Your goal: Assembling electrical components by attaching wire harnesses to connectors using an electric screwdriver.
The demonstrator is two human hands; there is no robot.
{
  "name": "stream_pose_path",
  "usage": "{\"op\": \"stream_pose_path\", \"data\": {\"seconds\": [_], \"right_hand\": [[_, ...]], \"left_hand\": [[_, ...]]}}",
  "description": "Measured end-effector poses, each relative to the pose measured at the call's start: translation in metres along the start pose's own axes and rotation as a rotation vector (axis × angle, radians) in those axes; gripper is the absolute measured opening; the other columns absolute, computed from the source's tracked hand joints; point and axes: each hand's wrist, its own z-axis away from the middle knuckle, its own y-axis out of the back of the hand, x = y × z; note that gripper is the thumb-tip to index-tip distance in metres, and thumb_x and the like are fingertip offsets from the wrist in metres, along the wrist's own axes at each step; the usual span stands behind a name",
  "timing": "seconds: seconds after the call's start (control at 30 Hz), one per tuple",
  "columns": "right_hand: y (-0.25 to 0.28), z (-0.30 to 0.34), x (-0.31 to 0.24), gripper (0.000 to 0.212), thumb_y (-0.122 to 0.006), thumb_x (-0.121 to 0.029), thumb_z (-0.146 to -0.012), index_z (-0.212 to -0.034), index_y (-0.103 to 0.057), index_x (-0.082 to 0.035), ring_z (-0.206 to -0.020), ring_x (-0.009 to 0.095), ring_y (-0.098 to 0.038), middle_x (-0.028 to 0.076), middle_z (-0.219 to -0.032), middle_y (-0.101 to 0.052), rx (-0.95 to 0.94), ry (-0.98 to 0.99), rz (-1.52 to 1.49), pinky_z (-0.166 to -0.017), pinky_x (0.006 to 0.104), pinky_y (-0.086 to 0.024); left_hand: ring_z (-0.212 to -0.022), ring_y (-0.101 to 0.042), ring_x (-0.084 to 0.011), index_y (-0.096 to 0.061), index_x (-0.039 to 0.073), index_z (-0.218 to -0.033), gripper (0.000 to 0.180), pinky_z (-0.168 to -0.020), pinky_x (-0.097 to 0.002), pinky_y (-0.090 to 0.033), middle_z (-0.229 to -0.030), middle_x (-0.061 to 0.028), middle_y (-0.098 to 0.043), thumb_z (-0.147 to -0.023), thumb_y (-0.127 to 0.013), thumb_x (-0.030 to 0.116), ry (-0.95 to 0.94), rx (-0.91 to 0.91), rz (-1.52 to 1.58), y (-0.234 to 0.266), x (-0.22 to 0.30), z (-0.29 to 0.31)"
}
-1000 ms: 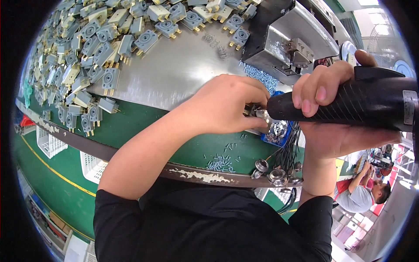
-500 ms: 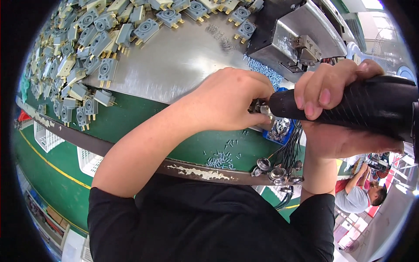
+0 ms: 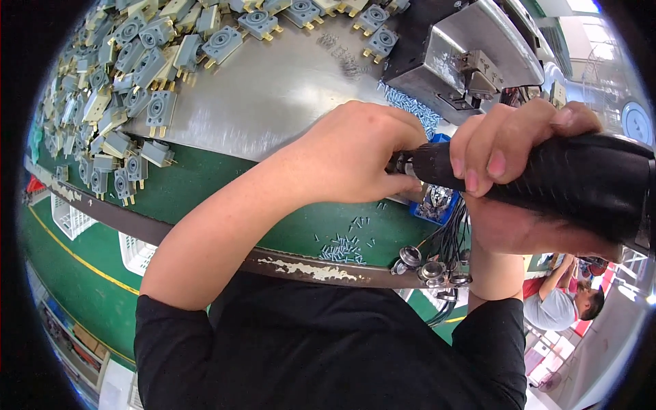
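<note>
My right hand (image 3: 509, 154) is wrapped round a thick black electric screwdriver (image 3: 581, 181) that lies nearly level and points left. Its nose meets a small part (image 3: 404, 165) between the fingertips and thumb of my left hand (image 3: 359, 154). Only a shiny bit of that part shows; the fingers hide its kind. Just below the screwdriver's nose sits a blue tray (image 3: 425, 210) of small metal pieces. Beyond my left fingers lies a heap of bluish screws (image 3: 413, 109).
Many grey plug-like units with brass prongs (image 3: 160, 113) are piled at the far left. Loose springs (image 3: 342, 55) lie near a metal fixture (image 3: 471, 55). Black cables with round metal ends (image 3: 432, 272) and scattered screws (image 3: 342, 249) are at the table's near edge. A co-worker (image 3: 557, 307) is at right.
The screwdriver and my right hand have shifted slightly left, and the tool's nose now covers more of the small part. My left hand stays almost where it was.
</note>
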Motion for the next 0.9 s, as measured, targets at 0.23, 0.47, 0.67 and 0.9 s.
{"op": "stream_pose_path", "data": {"seconds": [0.23, 0.47, 0.67, 0.9], "right_hand": [[0.013, -0.012, -0.009, 0.103, -0.042, -0.09, -0.086, -0.142, -0.045, -0.003, -0.055, 0.019, -0.056, 0.007, -0.073, -0.054, 0.232, -0.001, 0.149, -0.056, 0.0357, -0.05], [0.032, 0.0, -0.021, 0.097, -0.029, -0.083, -0.1, -0.144, -0.043, 0.002, -0.051, 0.023, -0.056, 0.011, -0.065, -0.053, 0.545, 0.003, 0.262, -0.052, 0.0377, -0.051], [0.058, 0.01, -0.029, 0.098, -0.029, -0.082, -0.1, -0.15, -0.038, 0.002, -0.067, 0.026, -0.065, 0.013, -0.075, -0.061, 0.639, -0.128, 0.397, -0.068, 0.0408, -0.056], [0.074, 0.023, -0.027, 0.103, -0.029, -0.084, -0.097, -0.158, -0.028, -0.001, -0.097, 0.028, -0.067, 0.022, -0.107, -0.068, 0.472, -0.167, 0.412, -0.093, 0.0417, -0.052]], "left_hand": [[-0.092, -0.072, -0.0308, -0.076, 0.003, -0.101, 0.034, -0.082, -0.0408, -0.058, -0.101, -0.0097, -0.074, -0.075, -0.088, 0.021, -0.057, -0.001, 0.023, 0.0, 0.0, 0.001], [-0.101, -0.074, -0.0322, -0.076, 0.001, -0.107, 0.04, -0.094, -0.0409, -0.056, -0.106, -0.0128, -0.077, -0.072, -0.091, 0.012, -0.079, 0.03, -0.011, 0.001, 0.005, -0.002], [-0.099, -0.075, -0.0293, -0.077, 0.003, -0.102, 0.038, -0.087, -0.0399, -0.059, -0.1, -0.0118, -0.077, -0.069, -0.094, 0.012, -0.207, 0.099, -0.07, -0.004, 0.007, -0.004], [-0.092, -0.078, -0.0282, -0.077, 0.004, -0.091, 0.032, -0.089, -0.0454, -0.061, -0.09, -0.0085, -0.077, -0.065, -0.096, 0.01, -0.319, 0.066, -0.071, -0.011, 0.008, 0.0]]}}
